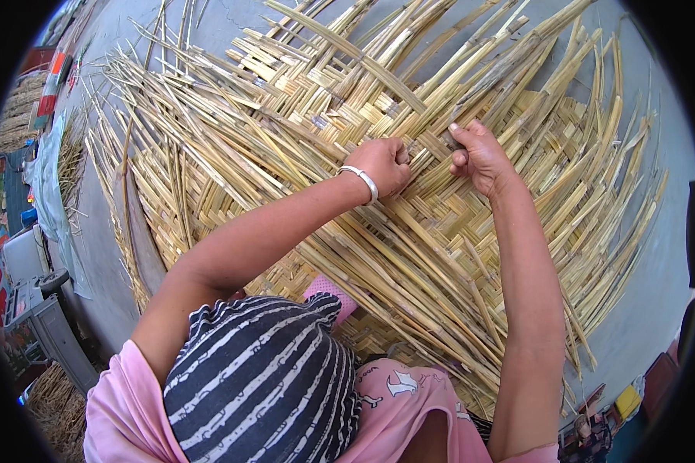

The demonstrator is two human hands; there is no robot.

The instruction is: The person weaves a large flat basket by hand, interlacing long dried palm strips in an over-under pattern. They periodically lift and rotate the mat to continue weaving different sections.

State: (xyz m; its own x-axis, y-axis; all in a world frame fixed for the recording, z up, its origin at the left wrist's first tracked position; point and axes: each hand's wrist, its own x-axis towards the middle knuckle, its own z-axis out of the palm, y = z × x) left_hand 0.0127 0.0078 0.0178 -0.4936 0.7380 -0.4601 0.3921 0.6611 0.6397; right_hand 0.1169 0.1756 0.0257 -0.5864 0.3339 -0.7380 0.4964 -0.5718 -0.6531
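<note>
Gray floor (633, 309) lies under a big woven mat (457, 212) made of flat yellow strips, right in front of the person. Long, thin strips (201, 143) poke out from many sides of it. The left hand (383, 167) has a white bangle (367, 185) on its wrist. Its fingers are curled in over the mat. Near it, the right hand (480, 160) is curled too. I cannot tell if either hand grips a strip.
</note>
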